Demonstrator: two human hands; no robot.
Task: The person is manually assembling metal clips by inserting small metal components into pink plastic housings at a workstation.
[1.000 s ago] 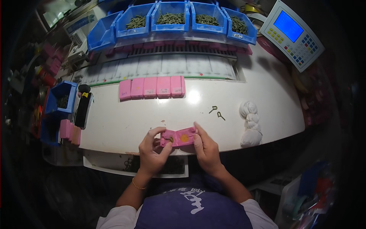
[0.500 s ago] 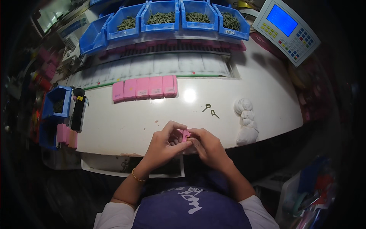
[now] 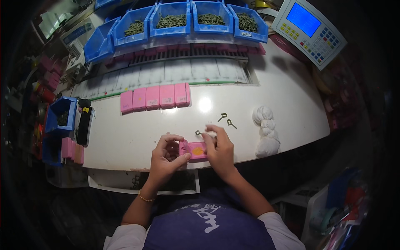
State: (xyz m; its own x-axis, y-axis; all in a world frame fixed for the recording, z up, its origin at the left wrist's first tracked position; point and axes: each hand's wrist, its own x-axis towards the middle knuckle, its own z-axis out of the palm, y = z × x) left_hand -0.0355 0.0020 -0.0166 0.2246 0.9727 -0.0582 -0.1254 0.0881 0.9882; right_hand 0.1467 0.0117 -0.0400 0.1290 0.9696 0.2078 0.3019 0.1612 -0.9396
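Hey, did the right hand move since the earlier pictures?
Yes. The right hand has moved forward, closer to the two green pieces lying on the table.

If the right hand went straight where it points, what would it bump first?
The right hand seems to hold a green loop; beyond that, probably the row's rightmost pink block, unless it passes above.

- Pink block (image 3: 193, 150), hollowed face up, yellow patch (image 3: 198, 151) inside, between left grip (image 3: 168, 157) and right grip (image 3: 220, 152).
- Small green looped piece (image 3: 198, 133), just at the right grip's fingertips.
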